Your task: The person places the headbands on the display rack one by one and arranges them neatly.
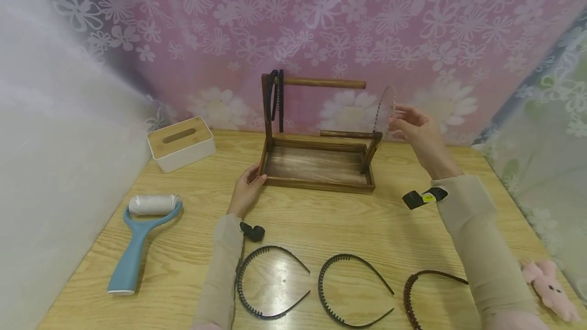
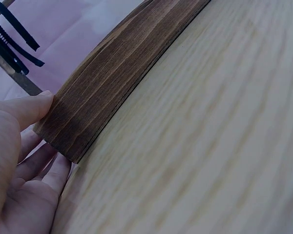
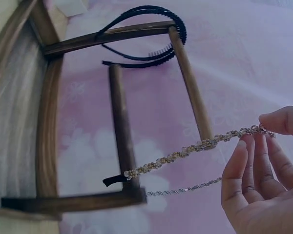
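Note:
A brown wooden rack (image 1: 316, 185) with a tray base and two horizontal bars stands at the back of the table. My left hand (image 1: 246, 187) grips its front left corner, thumb on the edge, as the left wrist view also shows. Between thumb and fingers, my right hand (image 1: 424, 134) pinches a beaded headband (image 3: 178, 153) beside the rack's right end. In the right wrist view one black tip of this headband lies by the lower bar (image 3: 119, 117). Black headbands (image 1: 281, 101) hang at the left end of the upper bar (image 1: 325, 83).
In front lie a black toothed headband (image 1: 240, 284), another black one (image 1: 321, 289) and a brown one (image 1: 408, 299). A tissue box (image 1: 183, 146) and a blue-handled lint roller (image 1: 130, 256) are at left. A pink plush toy (image 1: 552, 292) lies at right; floral curtain (image 1: 321, 24) behind.

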### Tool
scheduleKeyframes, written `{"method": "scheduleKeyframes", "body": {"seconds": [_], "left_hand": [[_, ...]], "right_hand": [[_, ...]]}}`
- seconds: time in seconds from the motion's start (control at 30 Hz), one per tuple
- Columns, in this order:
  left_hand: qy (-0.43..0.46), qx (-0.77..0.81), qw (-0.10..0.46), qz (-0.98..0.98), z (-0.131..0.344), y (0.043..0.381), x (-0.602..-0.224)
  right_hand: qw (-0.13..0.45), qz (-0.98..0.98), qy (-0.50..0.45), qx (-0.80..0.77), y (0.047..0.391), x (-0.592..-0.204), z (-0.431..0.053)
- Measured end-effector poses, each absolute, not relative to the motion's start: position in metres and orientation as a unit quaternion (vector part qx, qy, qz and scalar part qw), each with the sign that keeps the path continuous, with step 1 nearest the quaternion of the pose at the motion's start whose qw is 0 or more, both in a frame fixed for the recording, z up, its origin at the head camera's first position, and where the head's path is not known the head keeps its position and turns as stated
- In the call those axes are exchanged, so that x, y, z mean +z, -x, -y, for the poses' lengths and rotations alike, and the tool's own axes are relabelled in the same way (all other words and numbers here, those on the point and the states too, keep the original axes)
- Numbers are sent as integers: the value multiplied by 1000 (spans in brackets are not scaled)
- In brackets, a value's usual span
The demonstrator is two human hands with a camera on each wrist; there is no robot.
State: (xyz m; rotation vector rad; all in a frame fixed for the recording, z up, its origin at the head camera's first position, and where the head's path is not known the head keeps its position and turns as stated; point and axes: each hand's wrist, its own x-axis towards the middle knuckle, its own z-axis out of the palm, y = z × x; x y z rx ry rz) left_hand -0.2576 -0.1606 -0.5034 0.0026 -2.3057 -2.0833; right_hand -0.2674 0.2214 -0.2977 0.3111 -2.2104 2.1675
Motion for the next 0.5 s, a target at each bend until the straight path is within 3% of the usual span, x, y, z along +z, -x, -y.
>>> {"method": "scheduleKeyframes", "body": {"seconds": [0.5], "left_hand": [[1, -676, 14, 736, 161, 258, -504]], "right_hand": [[-20, 738, -81, 670, 303, -279, -174]]}}
